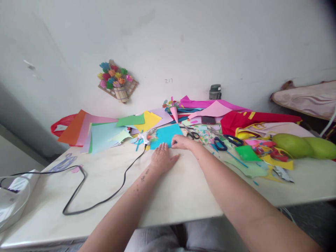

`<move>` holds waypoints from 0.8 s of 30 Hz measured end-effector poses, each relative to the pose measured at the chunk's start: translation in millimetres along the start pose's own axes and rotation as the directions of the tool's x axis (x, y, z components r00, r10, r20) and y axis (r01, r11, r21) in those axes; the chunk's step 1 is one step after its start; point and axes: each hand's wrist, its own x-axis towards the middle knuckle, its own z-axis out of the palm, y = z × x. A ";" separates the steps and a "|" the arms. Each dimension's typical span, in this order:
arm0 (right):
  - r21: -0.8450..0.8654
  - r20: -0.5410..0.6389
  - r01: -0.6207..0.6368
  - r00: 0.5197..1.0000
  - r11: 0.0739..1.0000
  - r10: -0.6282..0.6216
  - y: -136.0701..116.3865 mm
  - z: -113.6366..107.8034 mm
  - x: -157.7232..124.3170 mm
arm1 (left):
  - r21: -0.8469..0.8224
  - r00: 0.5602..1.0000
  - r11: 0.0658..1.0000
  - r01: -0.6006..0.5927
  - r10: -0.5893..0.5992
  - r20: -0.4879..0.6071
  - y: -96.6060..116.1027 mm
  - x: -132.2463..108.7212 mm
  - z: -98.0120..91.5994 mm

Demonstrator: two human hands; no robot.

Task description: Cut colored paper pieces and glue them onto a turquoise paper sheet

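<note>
A bright blue sheet of paper (169, 134) lies on the table in front of me. My left hand (161, 157) rests flat on its near edge, fingers stretched forward and thumb out to the side. At the near right corner of the sheet, my right hand (181, 142) is closed with its fingers curled in a pinch on the paper; the fingertips are partly hidden. Just left of the sheet sits a white glue gun (144, 137) with a black cord. Black-handled scissors (193, 135) lie close beyond my right hand.
Coloured paper sheets (103, 134) spread along the wall at the left. To the right are dark blue-handled scissors (220, 143), paper scraps, red cloth (233, 120) and green mango-like fruit (292, 145). The black cord (98, 204) loops across the table to a white power strip (19, 196).
</note>
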 end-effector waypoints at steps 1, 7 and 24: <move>0.006 0.002 -0.001 1.000 1.000 0.001 -0.5 1.1 0.7 | -0.004 1.000 1.000 0.000 0.000 0.004 0.2 -0.1 0.0; 0.022 -0.004 0.004 1.000 1.000 -0.004 2.4 6.8 7.0 | -0.032 1.000 0.999 -0.001 0.001 0.011 0.6 -1.4 -1.3; 0.007 -0.038 0.002 0.999 1.000 -0.002 -1.7 11.7 11.7 | -0.050 1.000 0.999 0.000 0.000 0.005 0.3 -2.4 -2.5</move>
